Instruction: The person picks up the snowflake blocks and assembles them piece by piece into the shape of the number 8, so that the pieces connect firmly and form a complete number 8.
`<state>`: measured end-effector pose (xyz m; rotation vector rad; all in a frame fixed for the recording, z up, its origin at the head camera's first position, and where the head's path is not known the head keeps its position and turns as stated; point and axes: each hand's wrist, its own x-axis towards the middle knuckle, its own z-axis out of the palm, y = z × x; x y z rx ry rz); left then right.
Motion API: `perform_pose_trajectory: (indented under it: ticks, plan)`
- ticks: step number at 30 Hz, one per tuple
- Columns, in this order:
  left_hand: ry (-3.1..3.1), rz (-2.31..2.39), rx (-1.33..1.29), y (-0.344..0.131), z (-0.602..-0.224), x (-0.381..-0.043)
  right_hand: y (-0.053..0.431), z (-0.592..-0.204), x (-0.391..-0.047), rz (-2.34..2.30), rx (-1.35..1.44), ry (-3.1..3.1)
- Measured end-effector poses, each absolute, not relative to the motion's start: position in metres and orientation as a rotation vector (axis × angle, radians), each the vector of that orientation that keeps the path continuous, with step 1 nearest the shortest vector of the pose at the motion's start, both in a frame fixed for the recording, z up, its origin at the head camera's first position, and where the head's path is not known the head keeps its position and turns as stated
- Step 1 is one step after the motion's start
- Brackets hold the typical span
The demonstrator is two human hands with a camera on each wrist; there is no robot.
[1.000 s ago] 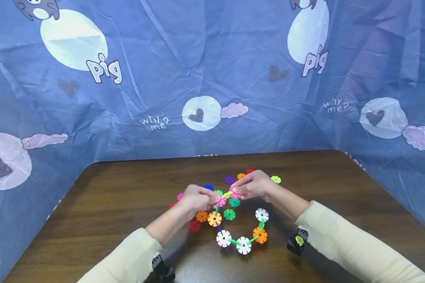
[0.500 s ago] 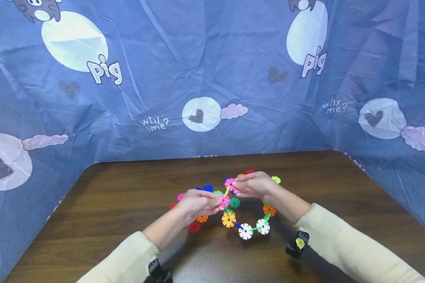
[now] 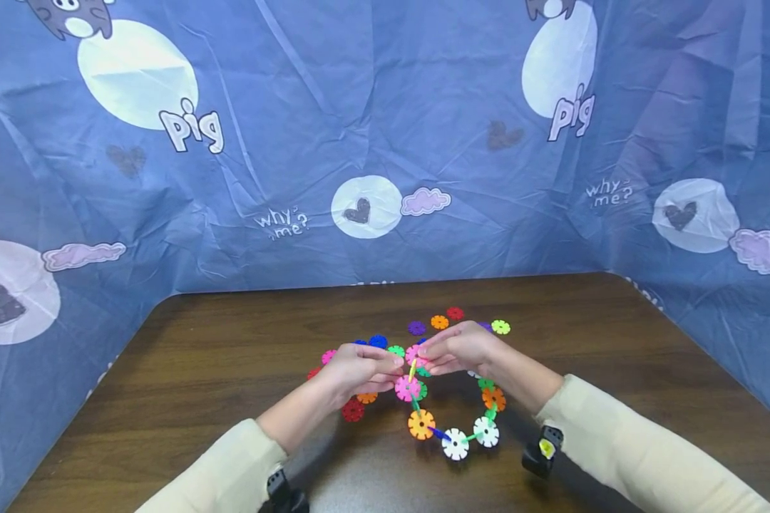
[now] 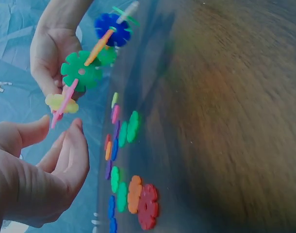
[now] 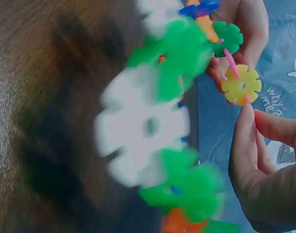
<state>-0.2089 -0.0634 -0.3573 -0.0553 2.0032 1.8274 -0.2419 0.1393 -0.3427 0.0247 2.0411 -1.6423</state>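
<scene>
Decent snowflake-disc chain linked already, pinched by right hand; nothing's held by left hand; loose discs left unlinked, far side.

Table: dark wood-grain top, rounded far corners, soft glare toward front. Behind and both sides: creased blue cloth, pale discs, "pig" lettering. Blue in dim left wrist view: probably same cloth.
</scene>
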Motion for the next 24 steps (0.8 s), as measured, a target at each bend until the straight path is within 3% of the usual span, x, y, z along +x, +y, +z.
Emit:
perform_pose_trajectory:
  ticks: [18, 24]
  plan:
    - [2.05, 1.848, -0.161, -0.046, -0.363, -0.21, 0.134, -0.349, -0.233, -1.585, 0.012, 1.992]
    - [2.085, 1.894, -0.18, -0.046, -0.361, -0.21, 0.149, -0.338, -0.246, -1.566, -0.083, 2.007]
